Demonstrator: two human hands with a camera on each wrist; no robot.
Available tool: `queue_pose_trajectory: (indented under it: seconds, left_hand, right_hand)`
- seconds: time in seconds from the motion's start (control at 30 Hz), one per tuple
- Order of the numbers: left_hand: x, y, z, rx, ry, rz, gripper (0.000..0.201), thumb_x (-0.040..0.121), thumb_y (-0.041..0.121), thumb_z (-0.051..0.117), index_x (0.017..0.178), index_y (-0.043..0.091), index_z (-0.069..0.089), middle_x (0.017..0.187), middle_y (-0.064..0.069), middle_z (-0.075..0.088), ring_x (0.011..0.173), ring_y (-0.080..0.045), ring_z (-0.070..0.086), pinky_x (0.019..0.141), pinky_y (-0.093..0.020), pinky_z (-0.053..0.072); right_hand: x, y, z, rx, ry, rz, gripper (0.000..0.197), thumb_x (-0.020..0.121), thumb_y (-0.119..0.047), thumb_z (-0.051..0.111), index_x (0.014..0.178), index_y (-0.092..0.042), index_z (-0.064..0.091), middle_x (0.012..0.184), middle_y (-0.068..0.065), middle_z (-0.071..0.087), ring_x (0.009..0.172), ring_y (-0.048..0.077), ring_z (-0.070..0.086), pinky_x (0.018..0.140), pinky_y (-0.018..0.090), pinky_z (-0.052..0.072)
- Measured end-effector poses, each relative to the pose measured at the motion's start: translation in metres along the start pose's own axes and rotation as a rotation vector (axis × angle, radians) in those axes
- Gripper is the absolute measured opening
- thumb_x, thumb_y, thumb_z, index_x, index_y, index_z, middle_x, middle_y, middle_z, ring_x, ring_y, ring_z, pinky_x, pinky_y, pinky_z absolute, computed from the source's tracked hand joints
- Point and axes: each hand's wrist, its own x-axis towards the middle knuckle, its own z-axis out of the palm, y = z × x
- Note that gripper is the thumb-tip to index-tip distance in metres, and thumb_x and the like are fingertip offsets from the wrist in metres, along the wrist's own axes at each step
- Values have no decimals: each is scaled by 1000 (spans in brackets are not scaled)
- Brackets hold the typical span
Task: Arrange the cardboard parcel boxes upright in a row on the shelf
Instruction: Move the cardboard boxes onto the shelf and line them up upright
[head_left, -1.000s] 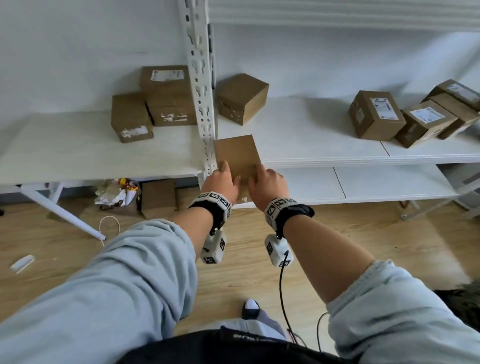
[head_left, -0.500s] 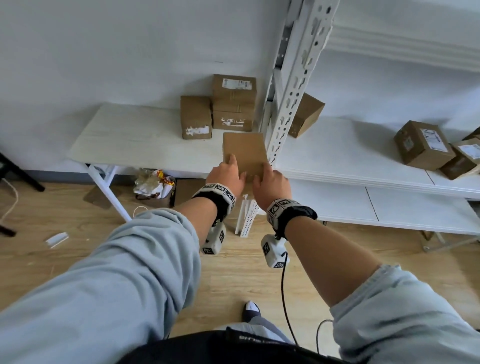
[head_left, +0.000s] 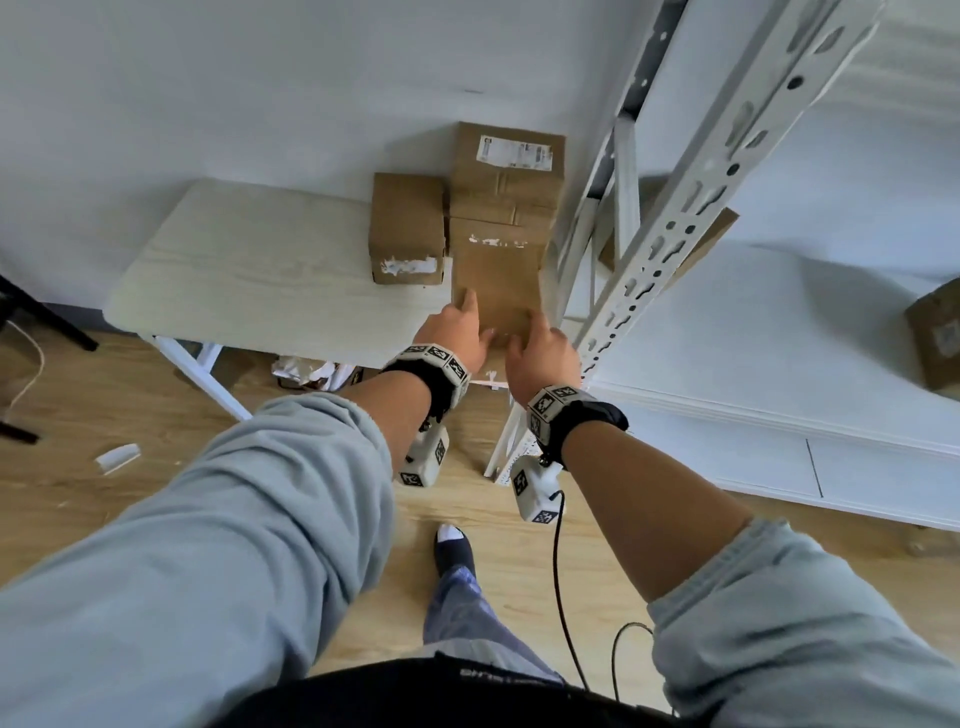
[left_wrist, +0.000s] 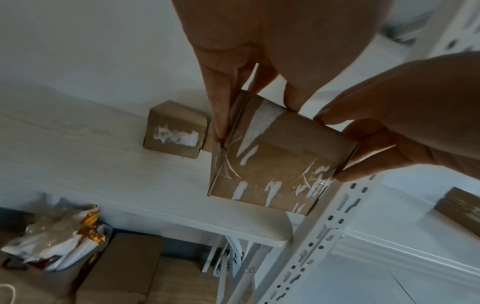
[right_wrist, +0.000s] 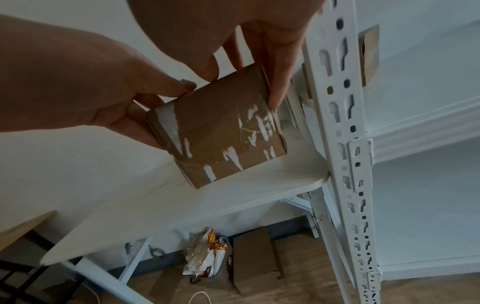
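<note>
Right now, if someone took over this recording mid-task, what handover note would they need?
Left hand and right hand both grip the held box, in the air over the table, beside the post.
Done: small box and a stack of two boxes stand at the table's back.
Left: set the held box down; a box lies on the shelf to the right.

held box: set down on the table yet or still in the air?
In the air. Both wrist views show the held box clear of the tabletop, pinched by left hand and right hand.
</note>
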Motion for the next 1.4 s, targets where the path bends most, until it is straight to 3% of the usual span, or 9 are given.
queue_pose_trajectory:
  seconds: [0.17, 0.3, 0.67, 0.73, 0.83, 1.1, 1.4]
  left_hand:
    - [78, 13, 27, -15, -65, 12, 68, 102, 41, 44, 155, 12, 15, 129, -21, 53, 112, -38, 58, 89, -43, 48]
    - [122, 18, 39, -43, -134, -20, 69, 102, 40, 43, 156, 12, 10, 136, -21, 48, 117, -38, 54, 94, -44, 47]
    - [155, 14, 65, -35, -193, 4, 68, 103, 36, 42, 156, 13, 8, 152, -18, 30, 119, -41, 52, 98, -46, 46]
    - [150, 11, 64, -21, -177, 16, 65, 102, 34, 43, 156, 14, 11, 155, -16, 27, 119, -40, 53, 95, -45, 47]
    - [136, 5, 57, 32, -130, 37, 61, 101, 33, 45, 153, 15, 18, 146, -13, 39, 111, -36, 58, 84, -43, 49]
    - [59, -16, 27, 85, -40, 76, 44, 99, 29, 50, 140, 14, 41, 123, -12, 58, 104, -33, 61, 78, -40, 49]
    - [-80, -4, 16, 105, 33, 223, 48, 100, 32, 49, 144, 15, 40, 134, -8, 55, 115, -30, 57, 83, -40, 49]
  right_hand:
    - [67, 24, 23, 21, -23, 99, 46, 100, -26, 43, 144, -14, 38, 118, 20, 59, 105, 35, 59, 83, 40, 48]
    - [102, 33, 43, 48, -65, 164, 46, 102, -26, 37, 147, -20, 32, 135, 15, 47, 122, 33, 46, 95, 45, 45]
    - [131, 45, 71, 34, -95, 210, 50, 101, -19, 38, 149, -12, 30, 136, 19, 44, 118, 36, 49, 98, 45, 45]
    - [128, 43, 71, 16, -101, 205, 50, 100, -19, 40, 149, -12, 31, 140, 18, 41, 121, 37, 48, 98, 46, 47]
    - [119, 36, 67, -36, -109, 195, 55, 97, -21, 46, 149, -12, 31, 149, 16, 32, 129, 36, 41, 101, 48, 46]
    - [46, 14, 46, -95, -108, 41, 63, 91, -24, 57, 148, -16, 30, 150, 16, 31, 132, 37, 38, 106, 51, 40]
    - [-98, 21, -6, -222, -37, -88, 66, 92, -27, 56, 151, -17, 27, 152, 13, 32, 135, 35, 36, 111, 48, 36]
